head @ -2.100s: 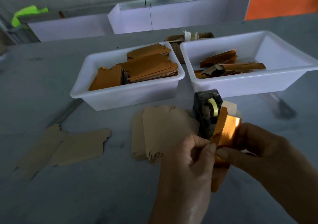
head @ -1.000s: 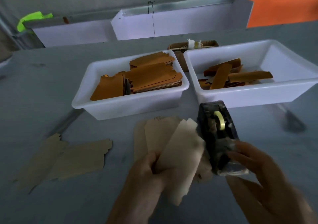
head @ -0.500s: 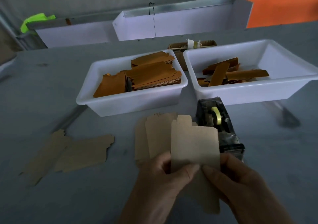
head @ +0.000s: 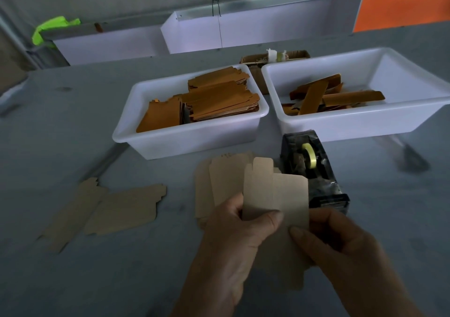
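While we hold the flat cardboard blank (head: pixel 276 195) upright above the table (head: pixel 73 126), our left hand (head: pixel 233 238) pinches its lower left edge and our right hand (head: pixel 341 246) grips its lower right. Just behind it stands the tape dispenser (head: pixel 314 170), beside a stack of blanks (head: pixel 219 182).

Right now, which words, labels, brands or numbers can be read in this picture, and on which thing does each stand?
None can be read.
The cardboard blank held by the left hand and the right hand is plain.
Faint marks on the stack of blanks are too small to read.
The tape dispenser, left tub and right tub show no legible label.
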{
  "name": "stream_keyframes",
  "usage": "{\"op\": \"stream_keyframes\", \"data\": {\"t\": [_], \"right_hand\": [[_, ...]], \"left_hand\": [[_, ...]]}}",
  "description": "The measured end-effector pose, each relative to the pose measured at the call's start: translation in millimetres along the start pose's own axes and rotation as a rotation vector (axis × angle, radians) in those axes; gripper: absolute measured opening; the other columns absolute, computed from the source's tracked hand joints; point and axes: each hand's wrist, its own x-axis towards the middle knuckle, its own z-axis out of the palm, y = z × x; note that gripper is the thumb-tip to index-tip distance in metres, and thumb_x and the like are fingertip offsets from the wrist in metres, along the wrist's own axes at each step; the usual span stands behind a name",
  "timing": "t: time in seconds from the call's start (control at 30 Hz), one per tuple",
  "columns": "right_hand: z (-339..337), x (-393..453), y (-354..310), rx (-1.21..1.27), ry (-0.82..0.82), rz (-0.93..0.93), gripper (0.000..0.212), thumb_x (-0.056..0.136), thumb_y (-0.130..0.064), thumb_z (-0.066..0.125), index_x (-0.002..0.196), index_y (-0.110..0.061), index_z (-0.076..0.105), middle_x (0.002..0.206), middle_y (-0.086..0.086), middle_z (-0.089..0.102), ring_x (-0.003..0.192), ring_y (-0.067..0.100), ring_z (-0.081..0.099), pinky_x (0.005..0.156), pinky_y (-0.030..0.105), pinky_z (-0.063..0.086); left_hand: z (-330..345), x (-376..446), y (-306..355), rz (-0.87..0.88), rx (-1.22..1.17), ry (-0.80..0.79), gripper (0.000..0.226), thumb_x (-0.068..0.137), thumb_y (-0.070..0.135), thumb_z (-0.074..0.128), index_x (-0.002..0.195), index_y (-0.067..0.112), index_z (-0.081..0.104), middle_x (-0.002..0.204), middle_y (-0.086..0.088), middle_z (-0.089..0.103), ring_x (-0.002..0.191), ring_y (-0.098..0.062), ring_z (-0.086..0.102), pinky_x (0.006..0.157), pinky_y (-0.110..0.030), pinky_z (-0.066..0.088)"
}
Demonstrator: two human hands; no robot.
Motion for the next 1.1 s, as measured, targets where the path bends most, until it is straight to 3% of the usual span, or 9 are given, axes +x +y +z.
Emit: {"op": "stream_keyframes", "data": {"t": [0.17, 0.27, 0.4, 0.53, 0.67, 0.77, 0.83, 0.93, 1.1], "right_hand": [[10, -10, -8, -0.286, 0.163, -0.181, 0.030, 0.063, -0.026, 0.079, 0.080, -0.038, 0.057, 0.066, -0.020, 0.062, 0.059, -0.002, 0.059, 0.050, 0.013, 0.042], [16, -13, -9, -0.245, 0.096, -0.287, 0.034, 0.067, -0.020, 0.079, 0.086, -0.031, 0.053, 0.068, -0.019, 0.062, 0.051, -0.001, 0.059, 0.049, 0.005, 0.041], [18, -14, -18, -0.058, -0.035, -0.358, 0.026, 0.085, -0.044, 0.055, 0.102, -0.025, 0.054, 0.066, -0.013, 0.067, 0.049, -0.001, 0.063, 0.049, 0.009, 0.048], [12, -9, -19, -0.055, -0.108, -0.235, 0.034, 0.073, -0.041, 0.051, 0.106, -0.032, 0.054, 0.074, -0.011, 0.071, 0.056, 0.003, 0.067, 0.054, 0.013, 0.052], [7, -7, -17, -0.081, -0.006, -0.157, 0.028, 0.064, -0.042, 0.063, 0.092, -0.038, 0.058, 0.076, -0.018, 0.068, 0.059, 0.000, 0.065, 0.053, 0.014, 0.051], [3, -3, -13, -0.025, 0.065, -0.095, 0.046, 0.048, -0.059, 0.062, 0.089, -0.038, 0.060, 0.085, -0.022, 0.067, 0.073, -0.003, 0.065, 0.061, 0.018, 0.049], [1, 2, -11, 0.173, -0.030, 0.022, 0.041, 0.052, -0.050, 0.068, 0.085, -0.025, 0.070, 0.085, -0.008, 0.073, 0.079, 0.008, 0.069, 0.070, 0.029, 0.053], [-2, 7, -11, 0.413, -0.162, 0.159, 0.022, 0.063, -0.024, 0.067, 0.083, -0.020, 0.074, 0.084, 0.011, 0.074, 0.079, 0.026, 0.072, 0.070, 0.034, 0.054], [0, 10, -8, 0.448, -0.101, 0.163, 0.025, 0.058, -0.024, 0.067, 0.081, -0.022, 0.075, 0.076, 0.010, 0.073, 0.070, 0.021, 0.071, 0.062, 0.030, 0.056]], "left_hand": [[9, -2, -3, 0.048, 0.058, 0.100, 0.020, 0.065, 0.030, 0.079, 0.082, 0.022, 0.071, 0.075, -0.001, 0.074, 0.072, -0.020, 0.070, 0.065, -0.038, 0.059], [11, -3, -3, 0.020, 0.030, 0.076, 0.008, 0.075, 0.019, 0.076, 0.081, 0.022, 0.072, 0.074, -0.001, 0.073, 0.069, -0.015, 0.069, 0.055, -0.024, 0.053], [6, -7, 4, -0.029, -0.059, -0.065, 0.009, 0.084, 0.022, 0.065, 0.079, 0.018, 0.071, 0.075, -0.012, 0.071, 0.059, -0.017, 0.065, 0.050, -0.025, 0.051], [1, -10, 5, 0.069, -0.020, -0.200, 0.035, 0.093, 0.042, 0.050, 0.082, 0.016, 0.070, 0.073, -0.008, 0.065, 0.067, -0.020, 0.060, 0.063, -0.031, 0.049], [0, -10, -1, 0.120, 0.090, -0.130, 0.026, 0.094, 0.028, 0.054, 0.078, 0.018, 0.072, 0.073, -0.011, 0.068, 0.067, -0.015, 0.062, 0.059, -0.021, 0.046], [-1, -11, -2, 0.107, 0.109, -0.219, 0.021, 0.094, 0.035, 0.055, 0.090, 0.027, 0.074, 0.086, -0.010, 0.073, 0.083, -0.023, 0.070, 0.072, -0.029, 0.054], [-2, -11, -1, 0.086, 0.095, -0.303, 0.020, 0.086, 0.041, 0.059, 0.096, 0.031, 0.073, 0.092, -0.007, 0.074, 0.091, -0.024, 0.070, 0.080, -0.038, 0.055], [0, -10, -3, 0.048, 0.080, -0.228, 0.014, 0.075, 0.037, 0.068, 0.087, 0.033, 0.071, 0.083, -0.003, 0.075, 0.078, -0.018, 0.071, 0.069, -0.034, 0.052], [3, -11, -4, 0.216, 0.254, -0.010, 0.004, 0.079, 0.033, 0.072, 0.075, 0.033, 0.070, 0.068, 0.011, 0.068, 0.060, 0.002, 0.061, 0.053, -0.010, 0.042]]}}
